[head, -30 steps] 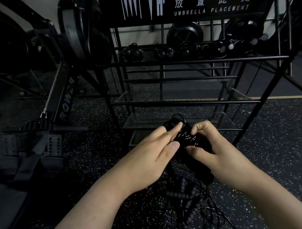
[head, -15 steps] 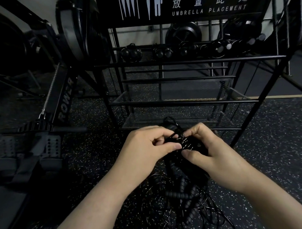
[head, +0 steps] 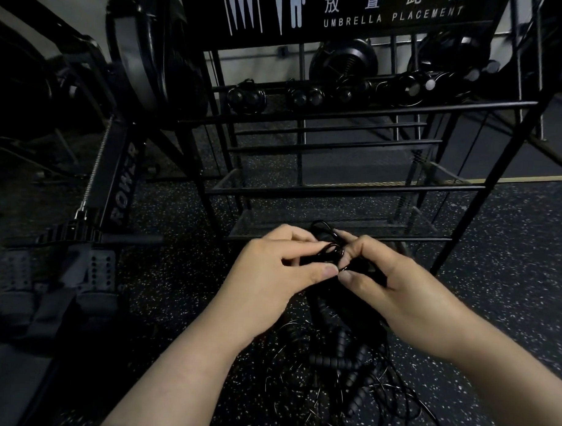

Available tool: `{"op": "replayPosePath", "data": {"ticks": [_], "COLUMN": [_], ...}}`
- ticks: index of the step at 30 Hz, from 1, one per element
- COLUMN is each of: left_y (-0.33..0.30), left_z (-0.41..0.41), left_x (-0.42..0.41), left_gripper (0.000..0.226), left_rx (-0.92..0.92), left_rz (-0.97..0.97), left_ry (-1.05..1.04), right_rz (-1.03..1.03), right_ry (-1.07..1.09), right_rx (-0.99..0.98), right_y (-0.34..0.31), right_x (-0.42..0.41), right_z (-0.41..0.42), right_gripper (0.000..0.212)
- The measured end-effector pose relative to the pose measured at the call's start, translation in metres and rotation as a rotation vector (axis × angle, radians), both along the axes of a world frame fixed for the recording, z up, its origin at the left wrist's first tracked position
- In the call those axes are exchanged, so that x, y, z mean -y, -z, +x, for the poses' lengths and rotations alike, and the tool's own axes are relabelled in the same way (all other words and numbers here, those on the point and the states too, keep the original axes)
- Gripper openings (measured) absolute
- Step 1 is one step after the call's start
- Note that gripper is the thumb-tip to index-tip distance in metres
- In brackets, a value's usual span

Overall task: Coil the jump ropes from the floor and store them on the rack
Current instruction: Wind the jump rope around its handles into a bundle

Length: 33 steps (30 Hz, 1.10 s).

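Speckled black rubber gym floor [head: 511, 252], dim light; entries near to far.

1. Loose jump ropes [head: 341, 368]: tangled heap on the floor below the wrists, ribbed handles among thin cords; about four handles show, rope count cannot be told.
2. Left hand [head: 281, 270]: one; fingers curled, thumb and fingertips pinching the coil.
3. Right hand [head: 395, 287]: one; likewise curled, pinching the same coil from the other side.
4. Coil [head: 330, 256]: one small bundle of black cord, held above the heap, just before the rack's bottom shelf. A second ago the left fingers lay straight over it; now they have closed, so the winding looks to be tightening toward a finish.
5. Rack [head: 353, 193]: one black metal frame, "UMBRELLA PLACEMENT" sign on top; roughly five coiled ropes on its upper rail.
6. Rowing machine [head: 121, 188]: one, left of the rack.
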<state>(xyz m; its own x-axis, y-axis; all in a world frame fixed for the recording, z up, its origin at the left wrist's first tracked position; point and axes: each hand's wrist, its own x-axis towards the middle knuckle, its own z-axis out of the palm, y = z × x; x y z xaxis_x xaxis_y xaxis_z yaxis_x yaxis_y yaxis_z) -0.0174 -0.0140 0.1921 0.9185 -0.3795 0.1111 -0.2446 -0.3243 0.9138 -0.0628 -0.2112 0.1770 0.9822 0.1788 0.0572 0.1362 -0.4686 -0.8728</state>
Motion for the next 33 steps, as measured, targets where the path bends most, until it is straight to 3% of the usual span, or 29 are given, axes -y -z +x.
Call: {"op": "replayPosePath", "data": {"ticks": [4, 10, 14, 17, 25, 33], "left_y": [0.000, 0.003, 0.002, 0.000, 0.002, 0.002], "left_z": [0.000, 0.001, -0.001, -0.004, -0.001, -0.002], "left_x": [0.000, -0.002, -0.003, -0.003, 0.001, 0.003], "left_gripper": [0.029, 0.030, 0.036, 0.036, 0.025, 0.021], "left_rx": [-0.008, 0.187, 0.208, 0.159, -0.021, 0.039], "left_rz": [-0.026, 0.227, 0.343, 0.300, 0.029, 0.069], "left_ry": [-0.027, 0.054, 0.127, 0.142, 0.014, -0.083], "right_rz": [-0.038, -0.059, -0.025, -0.007, -0.060, -0.084], "right_ry": [-0.009, 0.036, 0.081, 0.103, 0.094, 0.123], "right_rx": [-0.016, -0.015, -0.001, 0.014, 0.020, 0.023], "right_y": [-0.005, -0.002, 0.001, -0.002, 0.003, 0.011], "right_x": [-0.004, -0.006, -0.004, -0.004, -0.002, -0.009], "right_z": [-0.004, -0.007, -0.006, -0.007, -0.003, -0.001], "right_gripper": [0.003, 0.007, 0.010, 0.022, 0.008, 0.001]}}
